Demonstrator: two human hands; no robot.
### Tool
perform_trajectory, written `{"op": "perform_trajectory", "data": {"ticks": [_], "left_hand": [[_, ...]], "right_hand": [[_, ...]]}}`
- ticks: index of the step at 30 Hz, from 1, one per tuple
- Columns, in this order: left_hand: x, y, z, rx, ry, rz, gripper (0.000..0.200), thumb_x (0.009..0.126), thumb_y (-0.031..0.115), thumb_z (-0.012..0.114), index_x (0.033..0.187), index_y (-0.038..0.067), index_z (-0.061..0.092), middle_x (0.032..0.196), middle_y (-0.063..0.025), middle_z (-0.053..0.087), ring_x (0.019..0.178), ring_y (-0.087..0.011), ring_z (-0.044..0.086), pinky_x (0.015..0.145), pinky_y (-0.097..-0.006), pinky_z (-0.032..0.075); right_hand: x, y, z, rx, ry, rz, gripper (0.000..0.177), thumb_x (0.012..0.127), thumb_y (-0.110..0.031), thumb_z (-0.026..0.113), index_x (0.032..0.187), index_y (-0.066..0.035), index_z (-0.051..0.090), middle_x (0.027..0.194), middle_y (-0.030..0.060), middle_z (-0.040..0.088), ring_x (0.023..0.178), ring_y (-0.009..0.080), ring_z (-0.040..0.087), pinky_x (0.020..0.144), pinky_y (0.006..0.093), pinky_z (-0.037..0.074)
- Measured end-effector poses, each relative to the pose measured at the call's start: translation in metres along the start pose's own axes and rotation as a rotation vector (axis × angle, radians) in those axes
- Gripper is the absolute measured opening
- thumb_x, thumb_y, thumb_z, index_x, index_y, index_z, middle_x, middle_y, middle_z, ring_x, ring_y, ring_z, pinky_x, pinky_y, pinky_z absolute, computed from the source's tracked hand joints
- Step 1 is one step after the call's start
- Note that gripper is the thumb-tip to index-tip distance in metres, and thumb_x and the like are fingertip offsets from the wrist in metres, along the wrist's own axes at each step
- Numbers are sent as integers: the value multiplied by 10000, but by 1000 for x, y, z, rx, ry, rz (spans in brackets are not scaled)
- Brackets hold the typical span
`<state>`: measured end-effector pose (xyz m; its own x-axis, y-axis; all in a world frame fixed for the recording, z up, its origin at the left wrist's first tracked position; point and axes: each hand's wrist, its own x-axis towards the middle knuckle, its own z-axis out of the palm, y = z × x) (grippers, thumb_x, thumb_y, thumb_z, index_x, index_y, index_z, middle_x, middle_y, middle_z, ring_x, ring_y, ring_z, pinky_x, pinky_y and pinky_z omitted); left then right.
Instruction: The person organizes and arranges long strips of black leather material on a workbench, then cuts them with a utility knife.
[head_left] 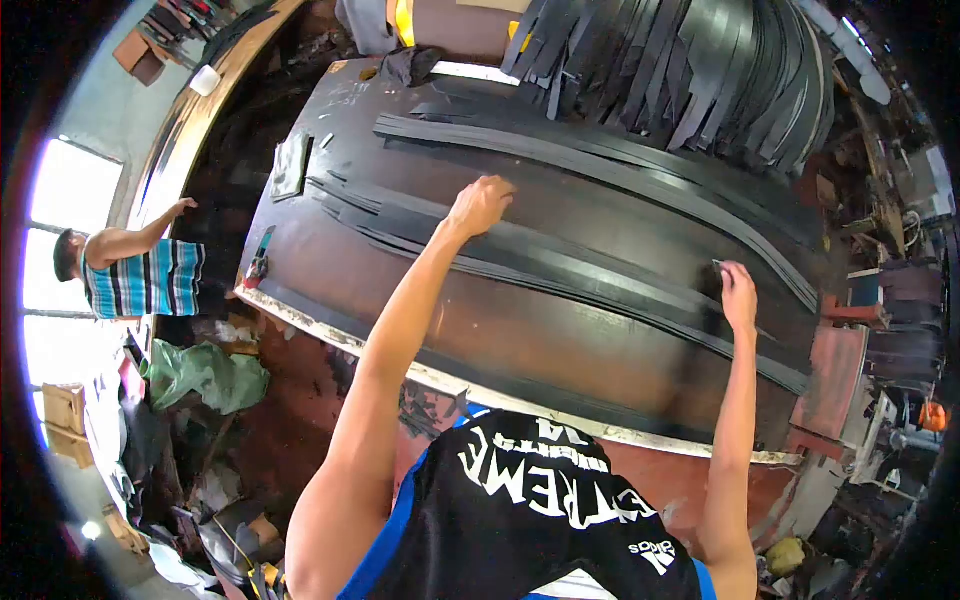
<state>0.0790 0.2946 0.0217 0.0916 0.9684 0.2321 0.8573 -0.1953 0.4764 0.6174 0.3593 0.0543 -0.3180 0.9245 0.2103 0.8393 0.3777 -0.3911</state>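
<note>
My left hand (480, 207) is over the middle of the dark table (480, 320), above long black strips (570, 265) that run from left to right. Its fingers are blurred and curled, and what they hold, if anything, cannot be made out. On the right, my right hand (738, 292) pinches a small thin item (717, 265), too small to name, over the right part of the strips. Another bundle of long grey-black strips (600, 175) curves across the table's far half, beyond both hands.
A thick pile of dark strips (690, 70) hangs at the far edge. A cutter knife (258, 262) and a folded grey piece (291, 166) lie at the table's left end. Another person (130, 262) stands at far left by a wooden bench (215, 95). Green plastic (210, 375) lies below.
</note>
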Motion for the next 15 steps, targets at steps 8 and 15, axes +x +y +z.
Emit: {"op": "perform_trajectory", "data": {"ticks": [8, 15], "left_hand": [[53, -42, 20, 288, -271, 42, 356, 895, 188, 620, 1244, 126, 644, 1269, -121, 613, 1200, -323, 563, 998, -461, 477], [57, -39, 17, 105, -250, -11, 382, 807, 66, 667, 1185, 84, 611, 1221, -115, 615, 1224, -346, 528, 1015, -525, 402]], "right_hand": [[30, 25, 44, -224, -137, 115, 431, 829, 8, 667, 1242, -113, 630, 1263, 149, 576, 1146, 383, 563, 1004, 445, 466], [20, 34, 30, -191, -97, 30, 309, 786, -128, 756, 1083, -130, 672, 1054, 125, 599, 1000, 373, 593, 876, 476, 493]]}}
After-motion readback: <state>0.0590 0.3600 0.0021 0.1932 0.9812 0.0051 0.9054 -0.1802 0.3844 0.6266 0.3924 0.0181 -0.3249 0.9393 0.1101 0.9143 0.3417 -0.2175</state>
